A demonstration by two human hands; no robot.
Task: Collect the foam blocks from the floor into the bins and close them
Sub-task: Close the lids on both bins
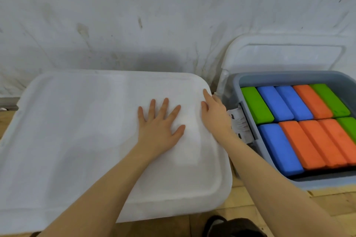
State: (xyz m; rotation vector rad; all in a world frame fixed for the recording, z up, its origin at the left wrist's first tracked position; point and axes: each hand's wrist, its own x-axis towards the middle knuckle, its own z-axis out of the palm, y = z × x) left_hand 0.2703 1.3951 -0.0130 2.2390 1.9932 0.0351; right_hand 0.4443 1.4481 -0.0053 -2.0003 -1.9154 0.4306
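Left, the white lid covers the near bin; pressing evenly along every edge should seat it. Right, the grey bin stands open, filled with foam blocks, its own lid leaning on the wall behind. Left hand lies spread flat on the lid; right hand presses its right edge, fingers straight.
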